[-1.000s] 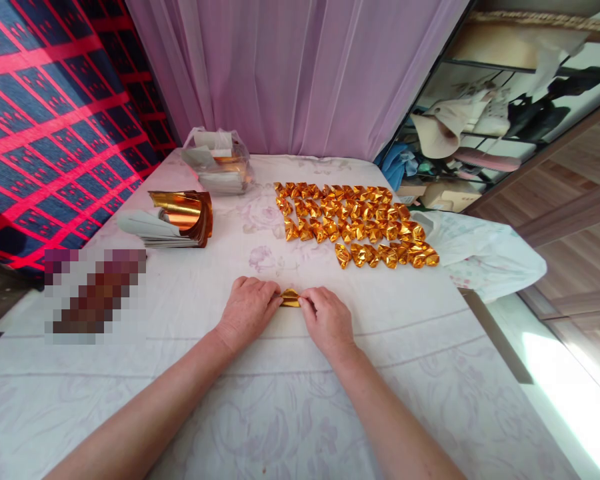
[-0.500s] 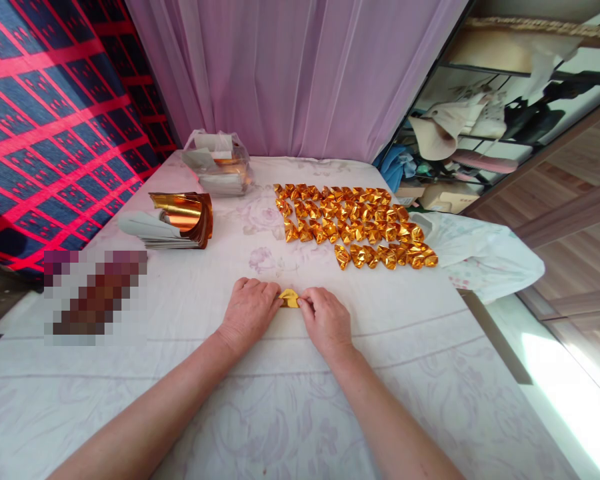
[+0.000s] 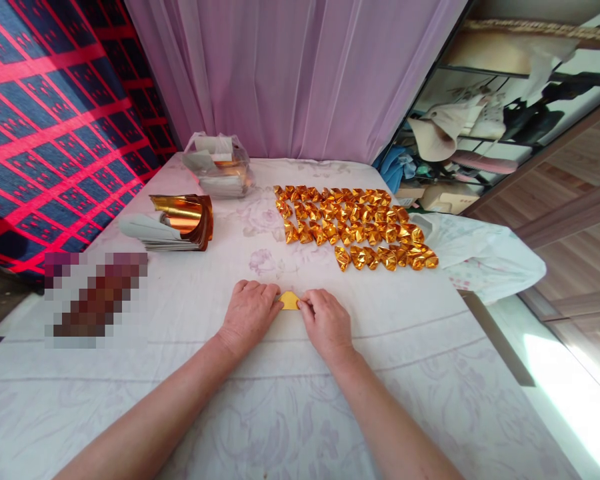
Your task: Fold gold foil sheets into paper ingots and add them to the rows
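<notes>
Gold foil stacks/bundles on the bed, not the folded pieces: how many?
2. One curled gold foil stack lies at left on grey sheets; a second bundle in a clear plastic bag sits behind it near the curtain. Others may be hidden.

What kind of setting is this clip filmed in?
Probably a home bedroom used for handcraft: the work surface looks like a bed under a floral sheet, with a curtain behind and a rack of clothes and hats beside it.
</notes>
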Demonstrator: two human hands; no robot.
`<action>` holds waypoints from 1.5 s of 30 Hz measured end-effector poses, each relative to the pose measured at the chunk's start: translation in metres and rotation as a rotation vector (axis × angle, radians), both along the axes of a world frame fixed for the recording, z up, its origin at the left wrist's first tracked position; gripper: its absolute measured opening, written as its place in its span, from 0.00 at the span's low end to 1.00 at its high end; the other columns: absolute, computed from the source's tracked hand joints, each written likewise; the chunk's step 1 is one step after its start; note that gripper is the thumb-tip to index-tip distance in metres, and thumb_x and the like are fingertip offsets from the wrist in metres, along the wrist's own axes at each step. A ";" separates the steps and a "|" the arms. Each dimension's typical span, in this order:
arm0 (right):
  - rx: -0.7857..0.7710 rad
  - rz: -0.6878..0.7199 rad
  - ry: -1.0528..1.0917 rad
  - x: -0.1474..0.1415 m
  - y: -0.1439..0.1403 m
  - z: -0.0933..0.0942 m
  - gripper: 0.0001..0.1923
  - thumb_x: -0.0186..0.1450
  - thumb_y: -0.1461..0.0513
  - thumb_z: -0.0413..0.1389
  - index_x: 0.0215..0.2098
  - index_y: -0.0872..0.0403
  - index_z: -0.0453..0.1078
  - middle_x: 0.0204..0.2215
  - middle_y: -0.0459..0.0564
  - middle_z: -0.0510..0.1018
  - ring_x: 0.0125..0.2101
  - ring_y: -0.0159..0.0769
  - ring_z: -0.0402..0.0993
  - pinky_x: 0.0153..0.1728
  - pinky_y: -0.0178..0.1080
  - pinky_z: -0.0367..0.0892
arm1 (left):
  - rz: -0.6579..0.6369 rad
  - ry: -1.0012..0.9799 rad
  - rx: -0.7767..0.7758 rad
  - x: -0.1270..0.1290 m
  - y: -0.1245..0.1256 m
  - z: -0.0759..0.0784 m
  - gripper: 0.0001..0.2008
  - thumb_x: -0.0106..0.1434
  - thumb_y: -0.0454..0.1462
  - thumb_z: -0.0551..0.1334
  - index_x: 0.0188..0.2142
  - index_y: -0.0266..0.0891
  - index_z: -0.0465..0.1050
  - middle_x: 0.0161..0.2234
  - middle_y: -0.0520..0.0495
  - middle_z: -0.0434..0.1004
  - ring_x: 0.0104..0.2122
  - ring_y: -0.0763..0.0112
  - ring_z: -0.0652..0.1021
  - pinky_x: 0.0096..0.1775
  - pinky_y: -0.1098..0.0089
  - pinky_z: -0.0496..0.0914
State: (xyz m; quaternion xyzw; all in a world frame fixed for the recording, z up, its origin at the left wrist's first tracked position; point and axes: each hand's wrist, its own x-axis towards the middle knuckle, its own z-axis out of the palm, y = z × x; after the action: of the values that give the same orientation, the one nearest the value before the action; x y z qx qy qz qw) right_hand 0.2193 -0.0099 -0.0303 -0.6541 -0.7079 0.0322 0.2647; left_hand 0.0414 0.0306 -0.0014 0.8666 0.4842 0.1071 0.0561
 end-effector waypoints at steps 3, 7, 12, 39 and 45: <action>-0.002 0.003 0.005 0.000 0.000 0.001 0.06 0.67 0.64 0.54 0.32 0.50 0.68 0.29 0.45 0.76 0.32 0.35 0.72 0.33 0.36 0.61 | 0.003 -0.016 -0.020 -0.001 -0.001 0.001 0.06 0.67 0.40 0.60 0.40 0.40 0.72 0.33 0.46 0.80 0.37 0.58 0.76 0.44 0.57 0.63; -0.024 0.004 0.004 0.000 -0.001 0.002 0.04 0.67 0.65 0.55 0.34 0.50 0.70 0.31 0.45 0.76 0.33 0.35 0.72 0.34 0.36 0.62 | 0.007 -0.042 -0.052 -0.003 -0.001 0.001 0.06 0.66 0.40 0.62 0.38 0.40 0.71 0.32 0.47 0.79 0.36 0.60 0.75 0.42 0.59 0.64; -0.041 0.026 -0.027 0.001 -0.001 0.003 0.07 0.68 0.65 0.54 0.36 0.49 0.73 0.33 0.46 0.76 0.33 0.35 0.72 0.34 0.36 0.62 | -0.022 -0.074 -0.074 -0.007 0.000 -0.002 0.07 0.68 0.39 0.60 0.34 0.41 0.73 0.32 0.48 0.78 0.36 0.62 0.74 0.42 0.60 0.64; 0.029 0.138 0.053 0.007 -0.005 0.008 0.11 0.69 0.64 0.51 0.39 0.51 0.76 0.32 0.48 0.76 0.32 0.34 0.73 0.35 0.35 0.65 | -0.080 0.085 0.175 -0.002 -0.046 0.003 0.18 0.66 0.45 0.62 0.53 0.43 0.73 0.50 0.46 0.76 0.49 0.59 0.73 0.58 0.52 0.59; -0.019 0.157 0.103 0.011 -0.004 0.009 0.11 0.70 0.63 0.50 0.40 0.51 0.75 0.33 0.47 0.77 0.33 0.33 0.73 0.36 0.35 0.66 | -0.101 0.110 0.174 -0.004 -0.048 0.002 0.19 0.68 0.45 0.60 0.55 0.42 0.71 0.51 0.46 0.76 0.50 0.59 0.73 0.58 0.52 0.59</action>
State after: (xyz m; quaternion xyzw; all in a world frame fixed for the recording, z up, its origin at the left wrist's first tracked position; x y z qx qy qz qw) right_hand 0.2302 -0.0137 -0.0209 -0.5965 -0.7421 0.0931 0.2914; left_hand 0.0376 -0.0172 0.0008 0.8960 0.4310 0.0983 -0.0407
